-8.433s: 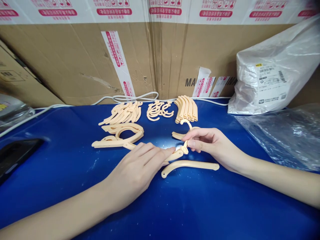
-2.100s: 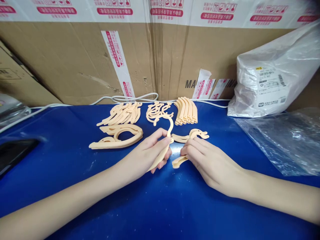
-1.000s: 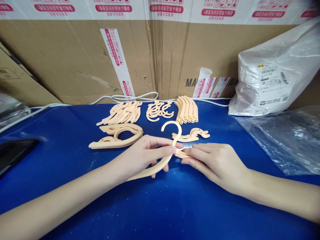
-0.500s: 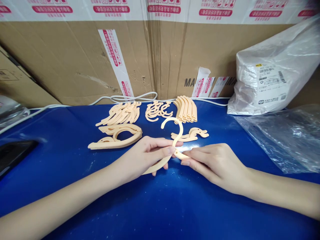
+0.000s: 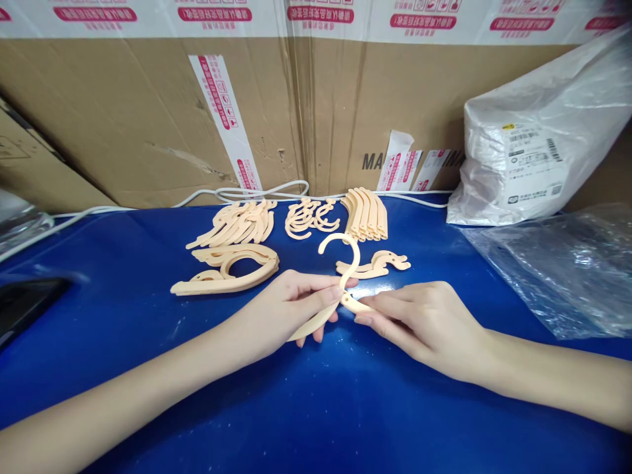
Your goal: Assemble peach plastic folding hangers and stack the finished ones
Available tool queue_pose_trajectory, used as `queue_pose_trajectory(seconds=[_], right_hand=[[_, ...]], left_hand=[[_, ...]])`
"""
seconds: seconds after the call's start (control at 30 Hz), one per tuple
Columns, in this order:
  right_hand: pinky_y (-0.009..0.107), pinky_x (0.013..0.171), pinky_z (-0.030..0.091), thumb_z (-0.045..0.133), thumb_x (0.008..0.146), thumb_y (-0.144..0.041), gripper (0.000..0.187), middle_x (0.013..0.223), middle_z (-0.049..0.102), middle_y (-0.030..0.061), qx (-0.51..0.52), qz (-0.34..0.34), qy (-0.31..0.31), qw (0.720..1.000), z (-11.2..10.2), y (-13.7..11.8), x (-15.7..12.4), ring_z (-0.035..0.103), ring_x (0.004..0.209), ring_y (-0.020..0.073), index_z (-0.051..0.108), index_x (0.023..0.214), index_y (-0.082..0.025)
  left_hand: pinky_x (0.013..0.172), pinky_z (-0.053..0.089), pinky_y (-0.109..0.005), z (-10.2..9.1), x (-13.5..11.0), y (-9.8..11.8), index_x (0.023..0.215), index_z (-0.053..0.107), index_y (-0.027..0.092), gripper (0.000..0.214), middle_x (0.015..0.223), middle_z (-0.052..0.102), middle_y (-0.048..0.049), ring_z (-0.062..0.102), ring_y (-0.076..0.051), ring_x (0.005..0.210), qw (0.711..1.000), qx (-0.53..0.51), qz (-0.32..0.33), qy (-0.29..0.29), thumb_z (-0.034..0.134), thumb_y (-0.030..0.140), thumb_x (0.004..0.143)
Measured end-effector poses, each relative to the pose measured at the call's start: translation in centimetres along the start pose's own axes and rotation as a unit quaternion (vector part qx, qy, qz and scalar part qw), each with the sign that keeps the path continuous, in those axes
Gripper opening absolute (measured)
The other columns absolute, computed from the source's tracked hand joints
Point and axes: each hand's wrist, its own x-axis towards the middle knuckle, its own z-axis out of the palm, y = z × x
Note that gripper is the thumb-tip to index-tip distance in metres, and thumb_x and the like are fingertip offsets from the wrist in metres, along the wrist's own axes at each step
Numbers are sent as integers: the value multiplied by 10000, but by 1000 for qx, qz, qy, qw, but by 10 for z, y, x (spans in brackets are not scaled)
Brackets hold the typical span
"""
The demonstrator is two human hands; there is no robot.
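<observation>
Two hands meet on one peach plastic hanger, low over the blue tabletop. Your left hand pinches its stem and long curved arm between thumb and fingers, hook pointing up. Your right hand has its fingers narrowed, nipping the short arm at the joint. Behind sit the loose curved pieces, a stack of finished hangers and three sorted piles. On the right, the white labelled plastic bag bulges (contents hidden). The clear plastic bag lies crumpled, and what is inside I cannot tell. The taped cardboard box stands closed behind.
</observation>
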Motion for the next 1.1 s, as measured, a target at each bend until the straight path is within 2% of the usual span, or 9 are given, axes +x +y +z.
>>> queue_pose_trajectory(seconds=[0.23,0.33,0.43,0.5,0.57,0.63,0.73,0.9,1.1], right_hand=[[252,505,310,385,1003,-329,362,650,669,-11,1,11,-7,1000,-1,0,0,567,512,97,683,844,-200],[253,542,335,418,990,-329,308,702,686,-15,18,14,-5,1000,1,1,1,607,585,106,682,882,-214],[266,602,364,501,947,-358,237,648,654,-20,22,23,18,999,2,2,2,608,596,118,673,904,-200],[290,651,366,549,916,-388,238,609,616,-25,14,27,34,999,1,1,4,585,592,126,654,848,-186],[318,703,352,589,887,-420,252,663,616,-12,-1,28,55,998,0,0,5,579,667,147,625,811,-182],[341,750,336,623,861,-441,260,746,622,4,-14,24,82,996,-2,-1,6,566,757,171,598,841,-183],[362,804,324,641,845,-462,301,816,611,12,-24,20,107,994,-4,-1,7,534,807,179,538,884,-182],[371,804,338,634,826,-528,372,1000,600,68,-54,21,136,989,-5,-1,6,510,932,224,529,955,-195],[378,806,314,590,883,-481,365,816,624,2,-69,2,123,990,-9,-3,4,553,789,182,552,1146,-230]], left_hand=[[424,382,-157,0,-1,0,935,644,163,344,721,561,18,529,-78,533,999,39,2,-3,491,470,903],[467,383,-181,3,-5,1,828,596,164,386,652,542,26,509,-82,514,992,119,26,13,392,469,949],[534,371,-219,9,-11,2,756,541,182,396,569,519,28,508,-110,522,959,275,58,41,300,398,984],[572,366,-249,14,-15,3,831,550,193,349,660,588,-2,554,-148,590,925,369,70,57,279,351,984],[597,363,-271,17,-17,2,948,551,204,335,793,643,-36,596,-184,668,900,425,75,60,255,355,988],[603,357,-280,19,-17,1,999,538,209,367,841,660,-51,617,-205,700,892,444,74,52,224,398,994],[591,342,-280,18,-16,0,997,539,209,405,785,656,-43,617,-210,669,891,446,70,45,211,446,994],[549,311,-262,17,-15,-1,1031,553,206,420,727,648,-33,601,-190,601,887,451,85,46,211,447,994],[557,329,-267,20,-15,-2,1088,540,194,426,827,701,-60,651,-217,677,876,469,96,58,200,435,998]])
